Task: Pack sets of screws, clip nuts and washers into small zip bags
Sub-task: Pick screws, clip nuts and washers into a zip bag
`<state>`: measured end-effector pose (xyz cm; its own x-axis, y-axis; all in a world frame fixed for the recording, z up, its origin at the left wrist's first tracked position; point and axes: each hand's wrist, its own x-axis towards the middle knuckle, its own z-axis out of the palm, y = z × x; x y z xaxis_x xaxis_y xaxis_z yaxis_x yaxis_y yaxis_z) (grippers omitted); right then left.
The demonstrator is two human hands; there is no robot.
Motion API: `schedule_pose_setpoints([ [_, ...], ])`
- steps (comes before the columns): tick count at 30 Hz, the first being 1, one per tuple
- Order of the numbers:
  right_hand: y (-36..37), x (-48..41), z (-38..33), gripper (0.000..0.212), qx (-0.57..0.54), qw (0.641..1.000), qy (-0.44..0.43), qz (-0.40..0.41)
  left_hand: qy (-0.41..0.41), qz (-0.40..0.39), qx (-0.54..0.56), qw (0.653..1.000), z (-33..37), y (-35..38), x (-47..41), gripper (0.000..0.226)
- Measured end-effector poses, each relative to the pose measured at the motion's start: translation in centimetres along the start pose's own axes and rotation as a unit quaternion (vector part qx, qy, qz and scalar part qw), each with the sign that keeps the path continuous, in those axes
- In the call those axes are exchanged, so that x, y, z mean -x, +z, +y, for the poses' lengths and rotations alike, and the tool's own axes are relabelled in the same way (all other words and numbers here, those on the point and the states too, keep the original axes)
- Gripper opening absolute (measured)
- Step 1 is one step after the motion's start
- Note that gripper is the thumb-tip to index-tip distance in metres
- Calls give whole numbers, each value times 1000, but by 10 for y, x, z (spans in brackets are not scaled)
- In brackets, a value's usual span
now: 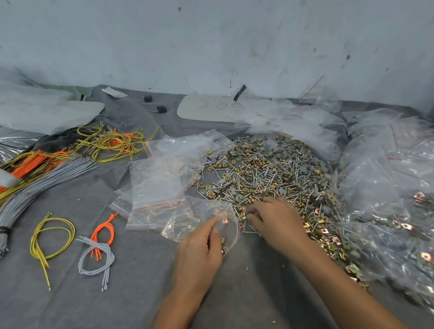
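Observation:
A big heap of screws, brass clip nuts and grey washers spreads over the grey cloth at centre right. My left hand holds a small clear zip bag by its mouth, with a few clip nuts inside. My right hand lies on the near edge of the heap, fingers curled over some parts; what they pinch is hidden. A stack of empty zip bags lies just left of the heap.
Filled bags pile up on the right. Bundles of orange, yellow and grey wires lie at the left, with small loose wire loops nearer me. Plastic sheets and a white wall close off the back.

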<state>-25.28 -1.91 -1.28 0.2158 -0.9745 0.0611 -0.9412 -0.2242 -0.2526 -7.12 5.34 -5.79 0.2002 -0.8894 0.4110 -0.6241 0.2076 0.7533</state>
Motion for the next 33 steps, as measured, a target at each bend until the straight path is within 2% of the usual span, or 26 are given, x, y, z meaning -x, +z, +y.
schedule_pose_setpoints([
  [7,11,-6,3,11,-29,1000,-4,1,-6,0,4,1000,1,-1,0,32],
  [9,9,-1,2,5,-74,997,-12,21,-10,-3,3,1000,1,0,0,32],
  [12,4,16,-3,14,-159,985,-31,55,-15,-9,-2,1000,0,-1,0,33],
  [16,-3,47,-23,12,-288,951,-77,85,-5,-16,-7,1000,1,-2,-1,33],
  [21,8,60,-42,7,-203,966,-138,80,-14,-20,-18,1000,4,-4,0,38],
  [23,10,59,-45,13,-165,970,-156,82,-15,-22,-14,1000,6,-5,0,40],
  [26,7,56,-46,16,-179,965,-170,90,-13,-25,-5,1000,7,-5,0,39],
  [30,-4,36,-20,6,-184,969,-106,126,-26,-18,2,999,5,-4,-1,39],
  [33,-13,14,9,16,-69,993,-58,71,-23,-19,10,1000,7,-4,-1,38],
])
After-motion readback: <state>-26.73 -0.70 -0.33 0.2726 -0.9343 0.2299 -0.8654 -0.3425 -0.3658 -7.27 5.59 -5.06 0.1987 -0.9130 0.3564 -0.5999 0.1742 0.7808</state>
